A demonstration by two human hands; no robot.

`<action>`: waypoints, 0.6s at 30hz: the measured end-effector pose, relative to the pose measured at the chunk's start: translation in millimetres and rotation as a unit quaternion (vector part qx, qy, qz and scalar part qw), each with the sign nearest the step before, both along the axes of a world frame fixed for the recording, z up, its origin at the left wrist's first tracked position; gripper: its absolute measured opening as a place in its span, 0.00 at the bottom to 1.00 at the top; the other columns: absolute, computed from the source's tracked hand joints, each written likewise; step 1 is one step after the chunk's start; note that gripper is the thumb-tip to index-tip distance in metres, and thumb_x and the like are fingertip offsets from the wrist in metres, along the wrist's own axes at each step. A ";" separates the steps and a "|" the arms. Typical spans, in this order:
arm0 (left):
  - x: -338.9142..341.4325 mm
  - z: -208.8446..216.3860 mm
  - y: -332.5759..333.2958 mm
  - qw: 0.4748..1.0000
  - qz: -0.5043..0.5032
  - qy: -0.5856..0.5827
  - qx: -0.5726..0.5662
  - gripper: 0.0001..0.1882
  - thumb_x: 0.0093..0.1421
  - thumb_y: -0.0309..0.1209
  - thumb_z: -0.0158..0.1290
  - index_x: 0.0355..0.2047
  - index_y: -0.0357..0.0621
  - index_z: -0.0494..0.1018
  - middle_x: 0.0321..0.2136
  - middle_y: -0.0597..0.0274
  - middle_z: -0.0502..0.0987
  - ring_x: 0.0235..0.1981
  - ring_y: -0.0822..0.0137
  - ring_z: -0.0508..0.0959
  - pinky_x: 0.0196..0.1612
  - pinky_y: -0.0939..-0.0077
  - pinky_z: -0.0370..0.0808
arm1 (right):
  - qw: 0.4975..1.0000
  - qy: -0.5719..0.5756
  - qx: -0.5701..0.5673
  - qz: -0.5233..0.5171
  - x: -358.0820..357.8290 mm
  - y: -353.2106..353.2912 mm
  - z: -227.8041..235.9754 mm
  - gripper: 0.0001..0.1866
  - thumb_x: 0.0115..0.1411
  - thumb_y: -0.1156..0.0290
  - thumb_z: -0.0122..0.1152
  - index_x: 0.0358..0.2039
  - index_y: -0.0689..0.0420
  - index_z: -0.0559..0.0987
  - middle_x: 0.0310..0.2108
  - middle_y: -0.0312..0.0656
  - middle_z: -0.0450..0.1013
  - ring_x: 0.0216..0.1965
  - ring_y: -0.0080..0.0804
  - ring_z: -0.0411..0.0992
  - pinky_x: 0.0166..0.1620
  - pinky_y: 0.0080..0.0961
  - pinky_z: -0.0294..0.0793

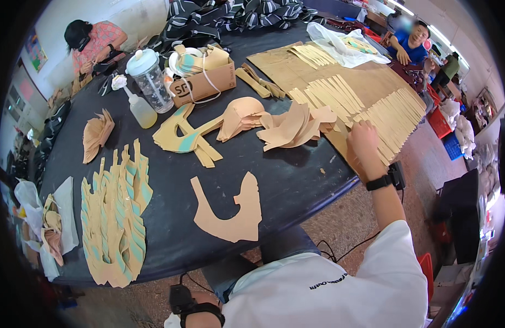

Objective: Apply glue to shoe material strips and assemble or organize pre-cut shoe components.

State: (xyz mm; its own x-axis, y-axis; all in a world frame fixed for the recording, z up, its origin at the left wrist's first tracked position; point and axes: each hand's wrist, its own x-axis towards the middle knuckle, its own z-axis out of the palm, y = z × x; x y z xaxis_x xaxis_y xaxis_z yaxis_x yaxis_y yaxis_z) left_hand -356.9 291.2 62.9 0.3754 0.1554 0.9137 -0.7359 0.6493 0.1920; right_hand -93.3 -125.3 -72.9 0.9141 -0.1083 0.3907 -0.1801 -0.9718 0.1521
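My right hand (364,143) reaches onto the cardboard sheet (274,61), its fingers bent together at the near ends of the tan strips (392,123) laid in rows. Whatever is between the fingertips is hidden. At the lower edge, part of my left hand (204,298) shows above a black wrist strap; its fingers are out of sight. A single tan U-shaped cut piece (233,216) lies flat on the table in front of me. Beyond it are stacks of curved tan pieces (296,126) and a yellowish piece with green patches (181,136).
Overlapping tan-and-green pieces (114,218) lie at the left. A squeeze bottle (140,109), a lidded clear jug (149,82) and a filled carton (206,85) stand farther back. Black striped pieces (236,16) are heaped at the far edge. Two people sit across the table.
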 end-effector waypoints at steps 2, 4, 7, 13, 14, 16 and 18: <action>1.9 1.4 4.9 0.999 -0.017 0.041 0.030 0.15 0.53 0.21 0.53 0.43 0.47 0.71 0.41 0.63 0.71 0.44 0.67 0.73 0.38 0.68 0.72 | 0.994 -0.089 -0.024 0.059 -12.4 22.2 13.7 0.05 0.44 0.71 0.59 0.23 0.57 0.77 0.29 0.43 0.71 0.37 0.41 0.70 0.40 0.33 0.72; 54.4 2.8 -13.2 0.983 -0.031 -0.167 0.067 0.10 0.54 0.24 0.52 0.39 0.45 0.72 0.38 0.61 0.74 0.41 0.65 0.75 0.36 0.68 0.72 | 0.991 -0.105 0.041 0.068 -18.5 37.2 18.5 0.04 0.45 0.72 0.59 0.23 0.58 0.77 0.27 0.44 0.71 0.34 0.40 0.71 0.37 0.32 0.72; 58.7 -14.9 -11.3 0.963 -0.098 -0.018 0.250 0.11 0.56 0.32 0.52 0.38 0.42 0.73 0.40 0.57 0.76 0.42 0.54 0.75 0.45 0.59 0.69 | 0.968 -0.083 0.229 0.064 -30.9 50.6 32.6 0.06 0.47 0.72 0.58 0.23 0.61 0.77 0.23 0.46 0.73 0.28 0.40 0.73 0.32 0.29 0.72; 105.3 -69.3 -62.3 0.772 -0.150 0.527 0.324 0.20 0.63 0.27 0.46 0.54 0.30 0.61 0.47 0.50 0.72 0.48 0.66 0.73 0.52 0.74 0.69 | 0.919 -0.007 0.358 0.168 -70.9 109.1 44.0 0.05 0.47 0.73 0.60 0.24 0.61 0.77 0.20 0.46 0.73 0.23 0.40 0.74 0.28 0.31 0.72; 114.9 -82.2 -76.4 0.762 -0.148 0.560 0.288 0.19 0.65 0.29 0.43 0.53 0.28 0.61 0.48 0.47 0.71 0.49 0.62 0.73 0.52 0.72 0.70 | 0.930 -0.017 0.313 0.192 -78.7 122.0 44.1 0.05 0.46 0.73 0.60 0.24 0.60 0.77 0.21 0.45 0.73 0.23 0.41 0.73 0.28 0.32 0.72; 133.1 -96.9 -107.7 0.730 -0.148 0.624 0.238 0.19 0.67 0.31 0.39 0.51 0.26 0.62 0.48 0.44 0.71 0.49 0.59 0.73 0.52 0.69 0.71 | 0.926 -0.030 0.284 0.249 -93.5 140.0 43.3 0.04 0.46 0.74 0.60 0.24 0.57 0.76 0.22 0.43 0.71 0.24 0.42 0.72 0.27 0.33 0.73; 153.1 -109.7 -128.1 0.708 -0.149 0.655 0.220 0.19 0.68 0.31 0.37 0.51 0.25 0.62 0.48 0.44 0.70 0.49 0.59 0.74 0.51 0.68 0.71 | 0.920 -0.035 0.256 0.296 -100.8 147.6 39.7 0.04 0.47 0.74 0.59 0.25 0.58 0.77 0.21 0.42 0.70 0.24 0.41 0.72 0.29 0.32 0.73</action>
